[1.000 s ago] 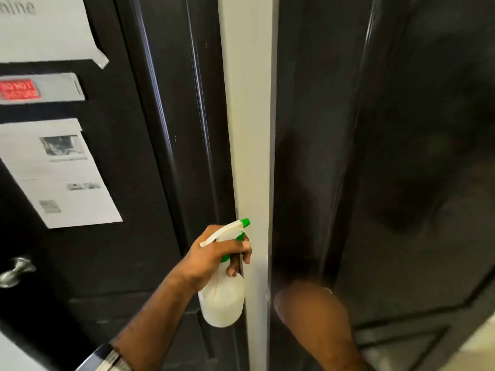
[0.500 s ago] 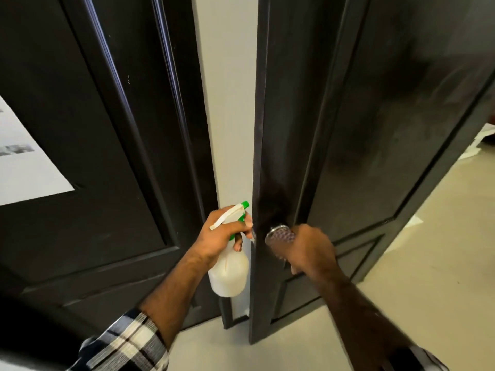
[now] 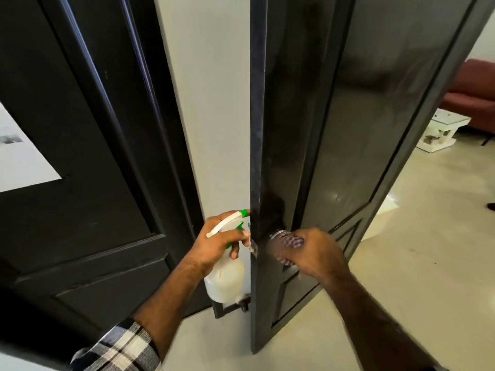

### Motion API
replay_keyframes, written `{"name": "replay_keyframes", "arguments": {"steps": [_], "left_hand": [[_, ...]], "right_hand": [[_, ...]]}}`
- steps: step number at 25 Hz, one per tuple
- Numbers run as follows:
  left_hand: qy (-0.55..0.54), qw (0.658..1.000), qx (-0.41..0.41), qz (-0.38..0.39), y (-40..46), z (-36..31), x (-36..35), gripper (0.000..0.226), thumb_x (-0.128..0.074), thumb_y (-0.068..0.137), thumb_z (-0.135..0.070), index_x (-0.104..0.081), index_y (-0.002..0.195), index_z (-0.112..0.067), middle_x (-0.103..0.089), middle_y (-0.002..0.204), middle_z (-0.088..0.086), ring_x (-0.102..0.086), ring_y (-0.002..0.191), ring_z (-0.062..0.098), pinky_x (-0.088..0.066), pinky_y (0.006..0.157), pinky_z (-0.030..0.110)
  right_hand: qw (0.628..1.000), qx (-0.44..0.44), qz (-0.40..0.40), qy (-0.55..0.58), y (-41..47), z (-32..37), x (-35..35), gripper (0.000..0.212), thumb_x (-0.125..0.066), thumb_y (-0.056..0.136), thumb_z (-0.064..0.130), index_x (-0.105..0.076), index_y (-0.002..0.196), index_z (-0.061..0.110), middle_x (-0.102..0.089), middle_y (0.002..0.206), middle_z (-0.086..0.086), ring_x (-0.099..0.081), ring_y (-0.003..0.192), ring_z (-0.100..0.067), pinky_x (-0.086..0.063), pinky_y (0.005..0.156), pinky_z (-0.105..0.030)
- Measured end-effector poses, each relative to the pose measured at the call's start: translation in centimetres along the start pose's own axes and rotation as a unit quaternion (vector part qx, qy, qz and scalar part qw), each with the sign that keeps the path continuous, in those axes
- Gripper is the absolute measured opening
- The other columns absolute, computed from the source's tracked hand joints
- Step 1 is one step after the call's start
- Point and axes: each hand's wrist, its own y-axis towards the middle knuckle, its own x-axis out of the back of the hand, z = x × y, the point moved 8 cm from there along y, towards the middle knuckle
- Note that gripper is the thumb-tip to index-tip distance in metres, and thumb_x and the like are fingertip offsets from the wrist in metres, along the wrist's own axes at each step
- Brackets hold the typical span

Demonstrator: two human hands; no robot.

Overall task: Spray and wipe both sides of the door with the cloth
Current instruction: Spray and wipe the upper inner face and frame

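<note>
Gripping the round metal door knob (image 3: 284, 241), the right hand (image 3: 316, 253) has its fingers curled round it, the dark panelled door (image 3: 361, 129) standing ajar at twelve o'clock. At nine o'clock from the knob, the left hand (image 3: 219, 242) is wrapped round the neck of a white spray bottle (image 3: 226, 277), forefinger near the green trigger. No cloth is in view, and I cannot tell whether either side has been sprayed or wiped; judging by this, most work remains.
</note>
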Motion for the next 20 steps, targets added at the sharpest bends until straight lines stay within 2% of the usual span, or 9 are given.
{"name": "replay_keyframes", "arguments": {"steps": [2, 4, 7, 9, 11, 13, 15, 17, 20], "left_hand": [[-0.012, 1.0, 0.01, 0.003, -2.1, -0.2, -2.1, 0.034, -0.071, 0.094, -0.006, -0.065, 0.117, -0.03, -0.075, 0.082, 0.012, -0.058, 0.061, 0.027, -0.057, 0.069, 0.04], [-0.015, 1.0, 0.009, 0.026, -4.0, -0.3, -4.9, 0.034, -0.074, 0.088, -0.015, -0.069, 0.12, -0.025, -0.074, 0.085, 0.014, -0.057, 0.063, 0.03, -0.058, 0.068, 0.04], [-0.012, 0.998, 0.026, 0.052, -6.4, 0.8, -9.1, 0.053, -0.076, 0.079, -0.027, -0.067, 0.13, -0.018, -0.074, 0.089, 0.018, -0.057, 0.065, 0.033, -0.059, 0.07, 0.04], [-0.005, 0.996, 0.039, 0.082, -7.6, 1.6, -12.0, 0.069, -0.082, 0.075, -0.033, -0.06, 0.138, -0.016, -0.073, 0.094, 0.021, -0.058, 0.067, 0.033, -0.06, 0.072, 0.042], [-0.002, 0.991, 0.046, 0.123, -8.4, 2.4, -14.7, 0.077, -0.084, 0.074, -0.038, -0.056, 0.142, -0.016, -0.072, 0.097, 0.024, -0.059, 0.067, 0.033, -0.06, 0.075, 0.047], [0.011, 0.986, 0.051, 0.161, -9.4, 2.3, -17.6, 0.069, -0.085, 0.078, -0.039, -0.059, 0.139, -0.021, -0.073, 0.099, 0.022, -0.061, 0.07, 0.032, -0.06, 0.082, 0.055], [0.021, 0.976, 0.028, 0.215, -10.4, 0.9, -21.1, 0.042, -0.081, 0.085, -0.032, -0.071, 0.125, -0.031, -0.074, 0.094, 0.018, -0.059, 0.071, 0.032, -0.06, 0.081, 0.048], [0.024, 0.963, -0.004, 0.27, -11.2, -0.8, -24.8, 0.029, -0.076, 0.091, -0.021, -0.077, 0.119, -0.028, -0.074, 0.089, 0.015, -0.056, 0.07, 0.039, -0.057, 0.075, 0.04], [0.032, 0.948, -0.027, 0.315, -11.2, -1.7, -29.4, 0.033, -0.072, 0.095, -0.014, -0.074, 0.127, -0.018, -0.074, 0.088, 0.015, -0.055, 0.061, 0.038, -0.055, 0.072, 0.043]], "right_hand": [[0.994, 0.057, -0.091, 0.036, -4.2, -2.8, 2.3, 0.046, -0.077, 0.092, 0.051, -0.068, 0.131, 0.028, -0.07, 0.114, 0.006, -0.067, 0.092, -0.008, -0.052, 0.074, -0.02], [0.987, 0.062, -0.121, 0.083, -8.8, -7.0, 3.4, 0.05, -0.074, 0.096, 0.049, -0.061, 0.143, 0.034, -0.073, 0.12, 0.008, -0.072, 0.094, -0.01, -0.062, 0.079, -0.029], [0.981, -0.03, -0.048, 0.187, -14.9, -14.7, 1.6, 0.026, -0.07, 0.103, 0.032, -0.066, 0.128, 0.034, -0.08, 0.096, 0.005, -0.077, 0.064, -0.016, -0.065, 0.06, -0.037], [0.964, -0.094, -0.012, 0.247, -18.4, -18.4, 0.7, 0.014, -0.072, 0.102, 0.029, -0.079, 0.114, 0.024, -0.08, 0.08, -0.001, -0.077, 0.064, -0.022, -0.066, 0.06, -0.044], [0.948, -0.144, 0.026, 0.282, -20.4, -20.8, -0.5, 0.02, -0.075, 0.099, 0.041, -0.082, 0.103, 0.023, -0.08, 0.075, -0.003, -0.078, 0.066, -0.024, -0.067, 0.063, -0.045], [0.951, -0.168, 0.013, 0.259, -21.2, -22.3, -1.1, 0.041, -0.076, 0.086, 0.064, -0.082, 0.1, 0.026, -0.081, 0.082, 0.004, -0.078, 0.071, -0.018, -0.068, 0.075, -0.043], [0.947, -0.176, -0.033, 0.267, -21.6, -24.0, -2.1, 0.063, -0.076, 0.073, 0.08, -0.076, 0.118, 0.036, -0.079, 0.107, 0.011, -0.078, 0.086, -0.016, -0.067, 0.083, -0.045], [0.936, -0.184, -0.062, 0.292, -22.2, -25.1, -2.2, 0.066, -0.078, 0.078, 0.075, -0.067, 0.134, 0.042, -0.075, 0.124, 0.006, -0.077, 0.094, -0.017, -0.067, 0.085, -0.046], [0.913, -0.215, -0.108, 0.33, -23.3, -27.5, -1.0, 0.049, -0.081, 0.088, 0.054, -0.068, 0.132, 0.037, -0.077, 0.12, 0.0, -0.077, 0.092, -0.021, -0.067, 0.084, -0.047]]}}
